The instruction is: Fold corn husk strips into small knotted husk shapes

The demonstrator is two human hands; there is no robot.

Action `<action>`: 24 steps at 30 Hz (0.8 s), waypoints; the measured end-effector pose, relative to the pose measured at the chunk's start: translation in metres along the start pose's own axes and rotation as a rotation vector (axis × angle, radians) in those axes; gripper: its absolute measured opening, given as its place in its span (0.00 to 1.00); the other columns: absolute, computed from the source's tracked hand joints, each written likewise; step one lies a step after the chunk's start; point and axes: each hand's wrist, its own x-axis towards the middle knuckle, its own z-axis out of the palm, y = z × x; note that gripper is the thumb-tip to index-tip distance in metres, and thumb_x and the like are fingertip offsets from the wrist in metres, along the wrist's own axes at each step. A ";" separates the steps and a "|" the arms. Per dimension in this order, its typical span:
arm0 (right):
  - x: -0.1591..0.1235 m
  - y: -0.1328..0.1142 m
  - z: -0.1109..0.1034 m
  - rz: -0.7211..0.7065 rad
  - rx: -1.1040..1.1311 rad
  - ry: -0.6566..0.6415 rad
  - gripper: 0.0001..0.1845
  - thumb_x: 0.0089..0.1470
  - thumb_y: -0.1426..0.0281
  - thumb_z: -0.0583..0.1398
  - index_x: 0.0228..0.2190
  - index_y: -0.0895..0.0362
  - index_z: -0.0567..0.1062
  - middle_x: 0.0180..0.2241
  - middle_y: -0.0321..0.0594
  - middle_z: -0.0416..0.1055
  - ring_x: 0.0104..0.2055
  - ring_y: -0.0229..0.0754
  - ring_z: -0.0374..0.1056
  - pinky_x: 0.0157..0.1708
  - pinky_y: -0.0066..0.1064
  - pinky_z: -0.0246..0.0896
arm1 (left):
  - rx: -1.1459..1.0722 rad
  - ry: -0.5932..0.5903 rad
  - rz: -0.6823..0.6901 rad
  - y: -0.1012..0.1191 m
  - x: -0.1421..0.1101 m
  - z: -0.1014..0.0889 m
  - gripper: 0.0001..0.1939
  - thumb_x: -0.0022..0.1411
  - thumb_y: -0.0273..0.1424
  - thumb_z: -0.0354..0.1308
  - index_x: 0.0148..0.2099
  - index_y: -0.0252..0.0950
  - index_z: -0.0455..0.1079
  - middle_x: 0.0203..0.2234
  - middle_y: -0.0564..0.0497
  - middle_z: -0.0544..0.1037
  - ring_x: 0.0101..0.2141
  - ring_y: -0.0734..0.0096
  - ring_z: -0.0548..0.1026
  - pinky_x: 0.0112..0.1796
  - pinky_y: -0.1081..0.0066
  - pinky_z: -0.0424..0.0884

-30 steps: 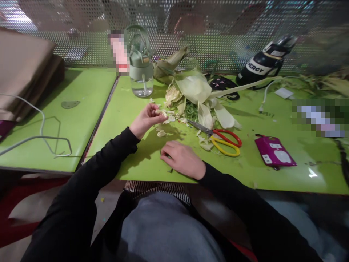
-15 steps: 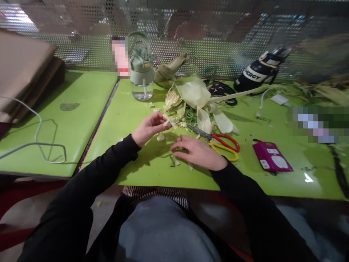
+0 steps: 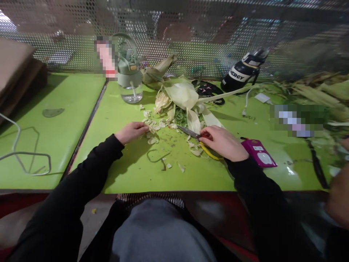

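My left hand (image 3: 132, 131) rests on the green table (image 3: 141, 174), its fingers pinched round a small pale scrap of husk (image 3: 151, 127). Over the red and yellow handles of the scissors (image 3: 191, 133) lies my right hand (image 3: 223, 143), fingers curled round them; the blades stick out to the left. A pile of pale corn husks (image 3: 185, 98) sits just behind both hands. Small husk scraps (image 3: 167, 165) are scattered on the table between my hands.
A clear water bottle with a green lid (image 3: 128, 71) stands at the back left. A magenta power strip (image 3: 259, 153) lies right of my right hand. A black shoe (image 3: 244, 71), a white cable (image 3: 25, 154) and more husks (image 3: 313, 91) lie around. Another person's hand (image 3: 339, 196) shows at the right edge.
My right hand slid right from the table's front and closed over the scissors' handles. My left hand came down to the table with its scrap. The camera turned right.
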 end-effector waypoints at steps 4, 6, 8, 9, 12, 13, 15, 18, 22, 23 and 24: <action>0.002 0.005 0.005 0.002 -0.025 0.018 0.07 0.53 0.65 0.59 0.33 0.55 0.72 0.34 0.46 0.74 0.36 0.51 0.71 0.37 0.42 0.65 | 0.153 0.156 0.048 0.008 0.000 -0.025 0.11 0.60 0.37 0.59 0.38 0.35 0.77 0.35 0.47 0.80 0.33 0.67 0.74 0.36 0.69 0.69; 0.005 0.007 0.005 0.011 -0.020 0.020 0.07 0.54 0.64 0.58 0.32 0.55 0.71 0.33 0.45 0.74 0.35 0.51 0.71 0.36 0.42 0.65 | 0.146 0.273 0.140 0.018 0.004 -0.040 0.11 0.60 0.37 0.59 0.40 0.37 0.77 0.38 0.46 0.80 0.35 0.67 0.74 0.38 0.69 0.69; 0.006 0.008 0.005 0.023 -0.002 0.026 0.09 0.54 0.62 0.59 0.31 0.54 0.72 0.32 0.45 0.74 0.34 0.51 0.71 0.34 0.41 0.64 | 0.093 0.300 0.173 0.030 0.014 -0.049 0.11 0.61 0.38 0.59 0.40 0.38 0.76 0.33 0.48 0.79 0.31 0.69 0.72 0.36 0.70 0.69; 0.007 0.008 0.005 0.032 0.013 0.031 0.09 0.53 0.61 0.59 0.31 0.54 0.72 0.32 0.45 0.74 0.33 0.50 0.71 0.32 0.41 0.64 | 0.119 0.303 0.169 0.035 0.022 -0.050 0.10 0.61 0.38 0.59 0.39 0.38 0.76 0.31 0.49 0.78 0.31 0.69 0.72 0.35 0.70 0.69; 0.007 0.008 0.008 0.046 0.058 0.054 0.09 0.52 0.61 0.61 0.31 0.54 0.72 0.33 0.44 0.74 0.32 0.49 0.71 0.31 0.39 0.64 | 0.312 0.329 0.075 0.047 0.051 -0.036 0.09 0.60 0.37 0.60 0.36 0.36 0.74 0.28 0.49 0.76 0.31 0.67 0.72 0.38 0.67 0.69; 0.007 0.008 0.009 0.046 0.070 0.064 0.10 0.52 0.61 0.61 0.31 0.54 0.73 0.32 0.44 0.74 0.32 0.49 0.71 0.31 0.39 0.64 | 0.342 0.336 0.056 0.049 0.062 -0.026 0.10 0.59 0.37 0.61 0.38 0.35 0.74 0.30 0.48 0.76 0.33 0.66 0.73 0.39 0.67 0.69; 0.008 0.010 0.012 0.034 0.084 0.089 0.10 0.52 0.61 0.61 0.31 0.55 0.73 0.32 0.44 0.74 0.32 0.48 0.71 0.31 0.38 0.65 | 0.388 0.370 0.039 0.050 0.082 -0.005 0.19 0.57 0.37 0.64 0.47 0.32 0.73 0.37 0.43 0.77 0.39 0.62 0.75 0.43 0.65 0.70; 0.006 0.014 0.015 0.007 0.099 0.122 0.10 0.52 0.61 0.61 0.31 0.55 0.74 0.33 0.43 0.73 0.32 0.46 0.71 0.33 0.39 0.66 | 0.459 0.401 0.027 0.050 0.102 0.021 0.26 0.54 0.35 0.67 0.54 0.33 0.70 0.51 0.37 0.73 0.49 0.54 0.75 0.50 0.62 0.69; -0.001 0.014 0.014 -0.030 0.120 0.171 0.11 0.54 0.61 0.62 0.33 0.56 0.76 0.35 0.45 0.74 0.35 0.49 0.72 0.36 0.42 0.68 | 0.564 0.383 0.054 0.060 0.108 0.021 0.16 0.57 0.30 0.62 0.49 0.36 0.73 0.49 0.38 0.75 0.48 0.54 0.77 0.49 0.63 0.69; 0.000 0.011 0.014 -0.046 0.127 0.187 0.12 0.54 0.61 0.61 0.35 0.57 0.77 0.37 0.48 0.75 0.38 0.51 0.72 0.39 0.44 0.69 | 0.593 0.382 0.076 0.065 0.105 0.017 0.15 0.58 0.31 0.61 0.48 0.36 0.73 0.47 0.39 0.76 0.48 0.53 0.77 0.49 0.63 0.69; 0.002 0.006 0.013 -0.069 0.137 0.199 0.13 0.55 0.62 0.60 0.37 0.58 0.77 0.40 0.50 0.75 0.42 0.54 0.72 0.43 0.47 0.68 | 0.622 0.385 0.098 0.071 0.102 0.012 0.15 0.58 0.31 0.61 0.48 0.35 0.73 0.45 0.39 0.77 0.48 0.52 0.77 0.49 0.62 0.69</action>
